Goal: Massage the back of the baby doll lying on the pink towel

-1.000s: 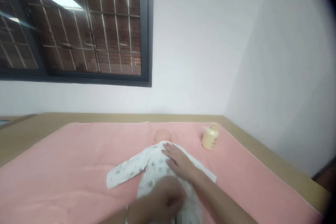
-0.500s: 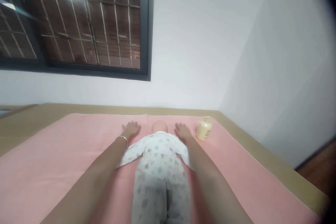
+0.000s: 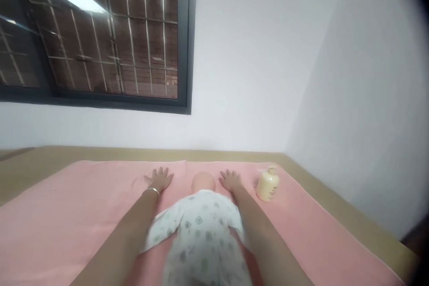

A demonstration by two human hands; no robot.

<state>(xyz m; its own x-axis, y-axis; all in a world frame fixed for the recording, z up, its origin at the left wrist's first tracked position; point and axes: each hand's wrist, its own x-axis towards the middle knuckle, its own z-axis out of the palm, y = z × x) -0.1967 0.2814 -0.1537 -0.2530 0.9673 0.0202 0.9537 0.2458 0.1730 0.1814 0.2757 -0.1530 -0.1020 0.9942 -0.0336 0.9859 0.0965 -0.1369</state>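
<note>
A baby doll [image 3: 204,228] in a white patterned outfit lies on a pink cloth [image 3: 100,214], its smooth round head [image 3: 203,182] pointing away from me. Its face does not show, and its legs are beyond the lower edge of the picture. On the left of the head, my left hand [image 3: 161,179], with a silvery bangle at the wrist, rests on the cloth with fingers spread. Across from it, my right hand [image 3: 231,181] lies flat with its fingers apart. Both hold nothing, and my forearms partly cover the doll's sleeves. A cream pump bottle [image 3: 267,184] stands right of my right hand.
Beyond the cloth runs the tan edge [image 3: 234,156] of the surface, up against a white wall [image 3: 248,62]. A dark-framed window [image 3: 185,53] with metal bars is at the upper left. Another stretch of wall [image 3: 365,111] closes off the right side.
My view has shifted, so the cloth, doll, bottle and window sit lower in the picture and the doll's legs have dropped out. Both hands stay flat beside the head.
</note>
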